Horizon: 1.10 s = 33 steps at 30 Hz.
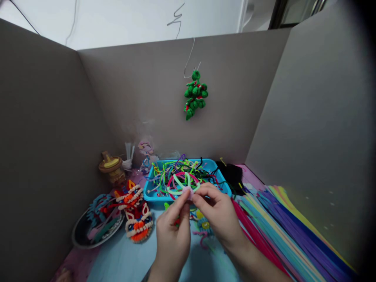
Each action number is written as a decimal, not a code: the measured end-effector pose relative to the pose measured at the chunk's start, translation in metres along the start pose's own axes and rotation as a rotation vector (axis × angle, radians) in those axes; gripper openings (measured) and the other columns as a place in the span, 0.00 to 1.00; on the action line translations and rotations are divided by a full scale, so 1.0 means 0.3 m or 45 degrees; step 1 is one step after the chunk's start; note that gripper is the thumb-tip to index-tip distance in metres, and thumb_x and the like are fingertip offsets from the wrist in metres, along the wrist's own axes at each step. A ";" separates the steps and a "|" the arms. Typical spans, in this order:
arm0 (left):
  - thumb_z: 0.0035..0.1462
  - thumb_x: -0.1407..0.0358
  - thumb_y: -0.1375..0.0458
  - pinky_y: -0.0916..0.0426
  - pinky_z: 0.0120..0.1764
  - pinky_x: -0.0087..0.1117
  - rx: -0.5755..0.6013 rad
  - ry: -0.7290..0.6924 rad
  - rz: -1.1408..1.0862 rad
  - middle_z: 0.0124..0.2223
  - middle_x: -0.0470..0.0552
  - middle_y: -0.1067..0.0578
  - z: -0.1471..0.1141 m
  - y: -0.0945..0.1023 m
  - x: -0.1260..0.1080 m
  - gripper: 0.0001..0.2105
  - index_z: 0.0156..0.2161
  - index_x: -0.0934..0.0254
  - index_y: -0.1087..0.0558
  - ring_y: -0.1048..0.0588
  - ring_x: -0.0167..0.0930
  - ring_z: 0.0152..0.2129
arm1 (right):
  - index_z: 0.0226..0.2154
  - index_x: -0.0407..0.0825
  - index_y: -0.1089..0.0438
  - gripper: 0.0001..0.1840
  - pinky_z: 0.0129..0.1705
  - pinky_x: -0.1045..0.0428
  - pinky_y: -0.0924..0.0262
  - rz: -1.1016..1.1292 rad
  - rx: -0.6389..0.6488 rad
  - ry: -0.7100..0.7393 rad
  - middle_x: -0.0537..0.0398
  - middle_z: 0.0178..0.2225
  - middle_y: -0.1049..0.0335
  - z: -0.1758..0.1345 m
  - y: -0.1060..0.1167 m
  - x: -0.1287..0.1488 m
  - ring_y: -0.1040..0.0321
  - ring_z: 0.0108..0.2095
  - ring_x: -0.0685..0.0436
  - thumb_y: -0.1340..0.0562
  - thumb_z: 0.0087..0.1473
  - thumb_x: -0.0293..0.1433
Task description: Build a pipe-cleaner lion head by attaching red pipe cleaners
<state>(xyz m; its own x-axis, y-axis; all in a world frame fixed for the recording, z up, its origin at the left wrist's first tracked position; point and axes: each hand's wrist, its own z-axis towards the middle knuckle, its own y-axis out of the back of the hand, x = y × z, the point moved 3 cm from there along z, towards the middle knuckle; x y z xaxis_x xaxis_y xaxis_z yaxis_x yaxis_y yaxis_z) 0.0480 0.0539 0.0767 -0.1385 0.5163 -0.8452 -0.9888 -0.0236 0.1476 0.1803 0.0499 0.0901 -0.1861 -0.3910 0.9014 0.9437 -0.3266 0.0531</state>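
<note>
Both hands meet over the table's middle, in front of the blue tray, at a pipe-cleaner piece [187, 181]. Mint-green and hot-pink loops fan out from its pale lilac base. My left hand [174, 229] pinches the base from the left between thumb and fingers. On the other side, my right hand [217, 213] pinches it with thumb and forefinger. The fingertips hide part of the base. Just below the hands lie a small blue-and-yellow pipe-cleaner figure [204, 224] and a curled pink stem [202, 239].
Behind the hands, a blue tray [151, 199] holds tangled pipe-cleaner scraps. To the left are orange-and-cream lion heads [139, 226] and a metal bowl [76, 235]. Bundled pipe cleaners [282, 223] lie at right. A green ornament [195, 94] hangs on the grey back panel [135, 86].
</note>
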 end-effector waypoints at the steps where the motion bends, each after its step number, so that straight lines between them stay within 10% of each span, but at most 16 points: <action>1: 0.56 0.71 0.43 0.27 0.45 0.30 0.003 -0.019 0.011 0.47 0.50 0.21 0.001 0.000 -0.004 0.16 0.50 0.55 0.25 0.21 0.34 0.42 | 0.21 0.47 0.29 0.10 0.29 0.54 0.42 -0.003 0.001 -0.010 0.57 0.24 0.36 0.000 0.000 0.001 0.37 0.27 0.48 0.36 0.51 0.34; 33: 0.57 0.74 0.47 0.28 0.47 0.30 0.074 -0.178 0.085 0.49 0.49 0.21 0.007 0.016 -0.004 0.19 0.51 0.56 0.26 0.22 0.32 0.44 | 0.23 0.48 0.34 0.09 0.31 0.54 0.41 -0.153 -0.045 0.093 0.56 0.28 0.36 -0.015 -0.018 0.009 0.37 0.31 0.47 0.36 0.51 0.32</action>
<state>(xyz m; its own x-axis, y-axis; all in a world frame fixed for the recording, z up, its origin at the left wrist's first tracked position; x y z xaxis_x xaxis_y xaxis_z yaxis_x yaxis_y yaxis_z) 0.0436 0.0549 0.0794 -0.1908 0.6293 -0.7534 -0.9721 -0.0145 0.2341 0.1735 0.0467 0.0903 -0.3179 -0.4086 0.8556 0.9034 -0.4043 0.1427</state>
